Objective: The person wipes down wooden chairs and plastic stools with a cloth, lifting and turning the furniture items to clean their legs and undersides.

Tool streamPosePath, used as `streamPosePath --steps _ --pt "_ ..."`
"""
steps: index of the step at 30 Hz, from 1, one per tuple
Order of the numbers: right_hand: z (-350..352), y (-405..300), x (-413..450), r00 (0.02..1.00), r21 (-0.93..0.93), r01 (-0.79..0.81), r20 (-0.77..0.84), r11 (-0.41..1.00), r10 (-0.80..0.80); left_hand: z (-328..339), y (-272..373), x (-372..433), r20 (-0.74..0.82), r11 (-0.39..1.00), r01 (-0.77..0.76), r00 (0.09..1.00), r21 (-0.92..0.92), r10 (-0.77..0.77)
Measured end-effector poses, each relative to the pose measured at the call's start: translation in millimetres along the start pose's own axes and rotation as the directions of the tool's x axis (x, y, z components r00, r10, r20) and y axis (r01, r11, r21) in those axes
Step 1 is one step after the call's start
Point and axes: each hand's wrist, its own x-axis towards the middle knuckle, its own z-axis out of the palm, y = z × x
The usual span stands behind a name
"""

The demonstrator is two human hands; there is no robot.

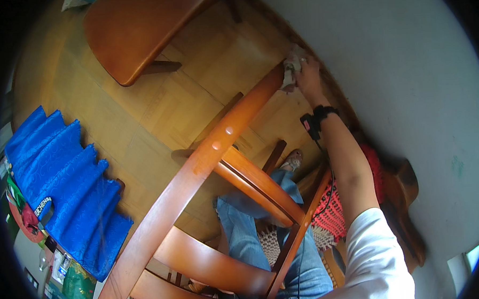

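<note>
My right hand [309,76] grips a crumpled light cloth [290,73] against the far end of a long curved wooden post [185,184]. The post belongs to a wooden chair tilted over my legs. Round plugs show in the post, a rail [261,188] joins it to a second post [289,241], and curved back slats [212,259] span between them lower down. A black band with a small device and a cable is on my right wrist. My left hand is out of view; the chair's slats and my jeans lie at the bottom of the picture.
Another wooden chair's seat [146,29] stands on the wooden floor at the top. A pale wall [401,82] runs along the right. At the left hangs a blue patterned tablecloth [73,189] from a cluttered table. A red knitted cover [332,209] lies beside my legs.
</note>
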Motion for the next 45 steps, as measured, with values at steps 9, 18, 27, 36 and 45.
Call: streamPosePath --steps 9,18,27,36,45 --pt "-181 -115 -184 0.964 0.730 -0.262 0.220 0.631 0.146 12 0 -10 0.055 1.000 -0.021 0.998 0.015 0.020" --pt "-181 -104 -330 0.853 0.324 -0.519 0.260 0.791 0.453 35 0 -21 0.120 0.997 -0.055 0.992 0.045 0.049" --pt "-92 19 -262 0.922 0.203 -0.386 0.061 0.900 0.382 10 -3 -37 0.032 0.996 -0.050 0.998 0.071 0.048" --pt "-47 140 -206 0.886 0.010 -0.463 -0.002 0.886 0.463 8 -1 -42 0.013 0.991 -0.028 1.000 0.131 0.026" --pt "-67 167 -149 0.477 -0.009 -0.830 0.509 0.558 0.717 4 -1 -44 -0.073 0.991 0.010 0.997 0.130 0.000"
